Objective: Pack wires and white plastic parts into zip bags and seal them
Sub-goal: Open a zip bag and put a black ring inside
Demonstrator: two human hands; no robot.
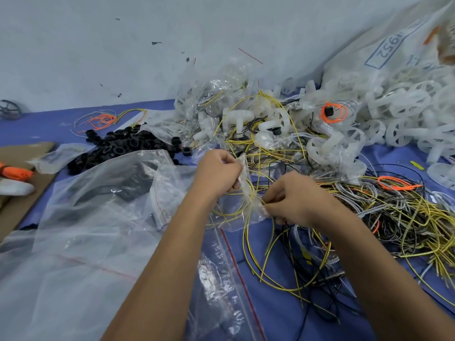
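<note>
At the far left edge a flat piece of brown cardboard point(23, 168) lies on the blue table cover point(275, 303), with an orange-handled tool point(16, 172) resting on it. Just right of that, a heap of small black plastic rings point(118, 146) spills toward a large crumpled clear plastic bag point(86, 217) that fills the near left.

In the middle, my left hand point(218, 172) pinches the top edge of a small clear zip bag point(242, 200) — fingers curled tight on the plastic. A loop of yellow-and-green striped wire point(248, 242) sits partly inside this bag and trails out toward me over the cover. My right hand point(291, 199), just right of the bag, grips its other edge with curled fingers, so both hands are clamped on the one bag, close together.

Beyond my hands lies a pile of filled clear zip bags point(211, 94). To the right spreads a tangle of yellow, grey and black wires point(394, 217), and far right — white plastic spoked wheels point(406, 112) heaped against a big translucent sack point(394, 45).
</note>
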